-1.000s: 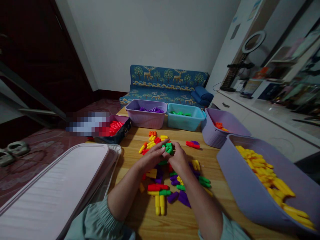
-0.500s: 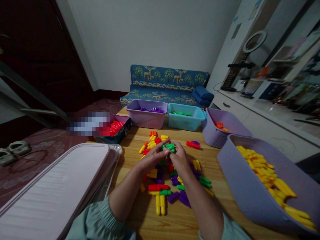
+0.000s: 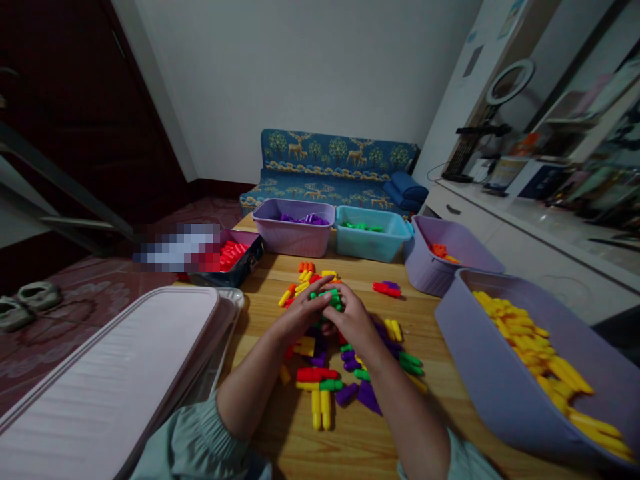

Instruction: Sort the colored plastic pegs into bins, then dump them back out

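Both hands meet over the middle of the wooden table [image 3: 350, 453], around a small bunch of green plastic toy pieces [image 3: 334, 297]. My left hand [image 3: 301, 315] is closed on them from the left, its thumb lying across the top. From the right, my right hand [image 3: 354, 313] grips the same green pieces, fingers curled. Parts of the bunch are hidden by the fingers. Under and around the hands lies a loose pile of mixed pieces: red pieces [image 3: 317, 375], yellow pieces [image 3: 321, 409], purple pieces [image 3: 369, 397] and green pieces [image 3: 410, 363].
Beyond the pile stand a purple bin [image 3: 294, 239] of purple pieces and a blue bin [image 3: 371, 245] of green ones. Purple bins with orange pieces [image 3: 440, 252] and yellow pieces [image 3: 520, 327] line the right. A tin [image 3: 256, 255] of red pieces and pale lids [image 3: 115, 373] are at left.
Both hands have shifted slightly left with the green pieces, and the bunch has turned in the fingers. The bins and most of the visible loose pieces lie as before.
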Demonstrator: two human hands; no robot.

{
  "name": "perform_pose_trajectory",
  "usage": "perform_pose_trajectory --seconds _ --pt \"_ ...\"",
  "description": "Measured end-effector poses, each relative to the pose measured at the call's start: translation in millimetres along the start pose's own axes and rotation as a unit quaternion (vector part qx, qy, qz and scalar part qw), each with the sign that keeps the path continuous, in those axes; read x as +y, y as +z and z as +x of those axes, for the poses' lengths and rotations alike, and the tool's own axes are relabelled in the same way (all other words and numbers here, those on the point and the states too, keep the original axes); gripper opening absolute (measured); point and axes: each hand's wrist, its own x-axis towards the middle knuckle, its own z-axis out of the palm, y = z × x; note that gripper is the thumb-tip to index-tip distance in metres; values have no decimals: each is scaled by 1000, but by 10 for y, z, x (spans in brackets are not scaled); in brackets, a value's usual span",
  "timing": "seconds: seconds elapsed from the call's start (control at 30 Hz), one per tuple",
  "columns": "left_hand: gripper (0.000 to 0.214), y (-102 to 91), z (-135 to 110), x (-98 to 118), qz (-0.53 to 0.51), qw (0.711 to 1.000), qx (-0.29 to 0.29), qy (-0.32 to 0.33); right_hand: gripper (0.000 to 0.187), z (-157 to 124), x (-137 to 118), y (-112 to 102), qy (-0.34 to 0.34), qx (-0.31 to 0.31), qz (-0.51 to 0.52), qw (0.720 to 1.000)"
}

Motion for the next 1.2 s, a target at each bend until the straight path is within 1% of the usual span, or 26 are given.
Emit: perform_pose_trajectory --seconds 0.13,0.2,0.33,0.53,0.7,0.83,0.97,1.07,1.13,1.2 --pt "72 -3 10 7 11 1000 2 -9 37 13 38 3 0 -16 0 1000" --pt "69 9 11 17 14 1000 7 -8 36 25 61 -2 -12 -4 -12 1000" --pt "64 36 2 32 18 1000 11 -11 33 43 95 -12 -41 39 -46 997" --pt "65 2 19 -1 27 1000 9 -13 38 41 85 1 -28 42 -50 997" --pt "59 -17 30 -8 25 999 20 -1 40 51 102 2 -80 63 -110 989" --pt "59 18 13 8 6 1000 17 -3 42 50 110 2 -99 67 -143 983" --pt "62 70 2 33 5 1000 24 -3 42 54 94 -6 -79 79 -103 988" --pt "66 100 16 39 20 998 61 -9 38 70 82 -35 -51 92 -51 993" --pt "67 123 31 33 30 996 85 -1 36 76 70 -63 -41 104 -13 994" --pt "67 161 50 25 38 995 97 9 39 73 46 -95 -19 112 36 993"
